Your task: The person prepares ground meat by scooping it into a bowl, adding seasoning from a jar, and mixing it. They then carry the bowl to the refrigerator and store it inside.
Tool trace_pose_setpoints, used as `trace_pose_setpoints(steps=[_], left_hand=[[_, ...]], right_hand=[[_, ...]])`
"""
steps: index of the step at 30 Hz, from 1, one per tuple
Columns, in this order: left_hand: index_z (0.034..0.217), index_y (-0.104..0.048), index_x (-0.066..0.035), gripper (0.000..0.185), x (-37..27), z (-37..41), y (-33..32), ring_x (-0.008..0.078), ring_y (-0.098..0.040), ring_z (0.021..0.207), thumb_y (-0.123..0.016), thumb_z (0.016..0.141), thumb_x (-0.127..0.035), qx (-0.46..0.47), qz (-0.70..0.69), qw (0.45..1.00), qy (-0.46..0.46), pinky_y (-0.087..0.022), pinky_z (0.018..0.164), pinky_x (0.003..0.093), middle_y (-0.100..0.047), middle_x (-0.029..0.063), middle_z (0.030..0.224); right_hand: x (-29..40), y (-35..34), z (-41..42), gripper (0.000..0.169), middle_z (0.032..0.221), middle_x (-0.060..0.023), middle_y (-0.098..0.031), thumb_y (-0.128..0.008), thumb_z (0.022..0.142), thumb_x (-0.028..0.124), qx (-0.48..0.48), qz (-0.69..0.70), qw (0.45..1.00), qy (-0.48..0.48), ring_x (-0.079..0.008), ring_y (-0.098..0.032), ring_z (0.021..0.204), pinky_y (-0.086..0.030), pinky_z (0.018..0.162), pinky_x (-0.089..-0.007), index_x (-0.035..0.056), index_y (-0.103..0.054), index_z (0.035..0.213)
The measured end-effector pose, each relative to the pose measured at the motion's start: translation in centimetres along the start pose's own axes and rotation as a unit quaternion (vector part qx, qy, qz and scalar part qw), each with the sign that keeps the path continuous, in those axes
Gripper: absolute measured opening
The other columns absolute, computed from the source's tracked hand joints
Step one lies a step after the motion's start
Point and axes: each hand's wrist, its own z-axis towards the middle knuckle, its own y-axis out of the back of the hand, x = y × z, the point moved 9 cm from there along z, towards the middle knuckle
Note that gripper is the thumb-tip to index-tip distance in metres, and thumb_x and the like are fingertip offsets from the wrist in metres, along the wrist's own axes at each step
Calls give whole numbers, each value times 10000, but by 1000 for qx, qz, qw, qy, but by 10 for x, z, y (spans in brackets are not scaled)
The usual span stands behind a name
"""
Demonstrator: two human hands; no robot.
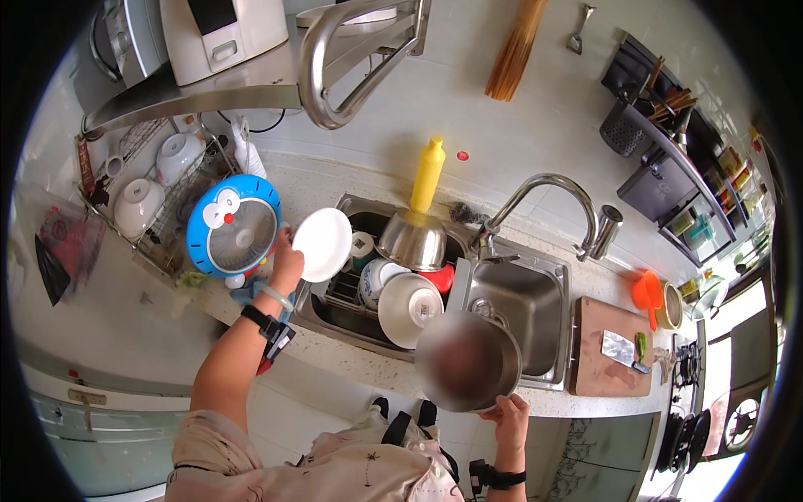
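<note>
My left hand [288,262] grips the edge of a white plate [324,245], tilted up over the left side of the sink, close to a blue cartoon-faced fan [201,241]. With my right hand [507,415] I hold the rim of a metal pot [511,357] at the sink's front edge; its middle is blurred. Between them, a white bowl [399,307], a blue-patterned bowl [371,282], a red item [441,278] and an upturned steel bowl [411,241] lie on a rack over the left basin. A green-and-white cup [362,246] is beside them.
A yellow bottle [428,176] stands behind the steel bowl. The faucet [552,179] arches over the right basin [533,301]. Further right, a cleaver [618,348] lies on a cutting board [590,370], near an orange scoop [645,290]. A wire dish rack [157,216] holds bowls at left.
</note>
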Motion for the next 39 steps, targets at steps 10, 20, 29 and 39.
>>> trace_pose_setpoints(steps=[10, 20, 29, 39], left_hand=[[1299, -413, -55, 464, -38, -124, -81, 344, -515, 1154, -563, 886, -204, 307, -396, 816, 288, -486, 859, 583, -529, 149, 1251], [1329, -397, -122, 708, -52, -206, -157, 300, -641, 951, -392, 866, -658, 322, -332, 828, 318, -588, 581, 437, -574, 115, 1200], [1355, -365, -128, 631, -73, -284, -252, 305, -610, 1006, -386, 911, -576, 378, -330, 803, 323, -575, 603, 445, -540, 104, 1245], [1336, -359, -21, 597, -119, -369, -363, 326, -563, 1098, -460, 921, -438, 402, -355, 781, 320, -548, 805, 484, -503, 167, 1275]], right_hand=[[-11, 47, -4, 163, 739, -140, -645, -521, 860, 90, -73, 40, 997, -1, -212, -649, 595, -564, 569, -301, -62, -570, 826], [16, 153, -23, 167, 744, -135, -660, -516, 868, 93, -166, 126, 975, 79, -206, -655, 599, -565, 589, -296, -50, -597, 846], [58, 284, 17, 136, 729, -158, -647, -513, 864, 53, -203, 157, 958, 126, -243, -667, 618, -577, 587, -303, -62, -571, 819], [64, 364, 74, 157, 758, -135, -659, -526, 901, 111, -87, 143, 984, 57, -216, -664, 633, -580, 611, -307, -33, -581, 870]])
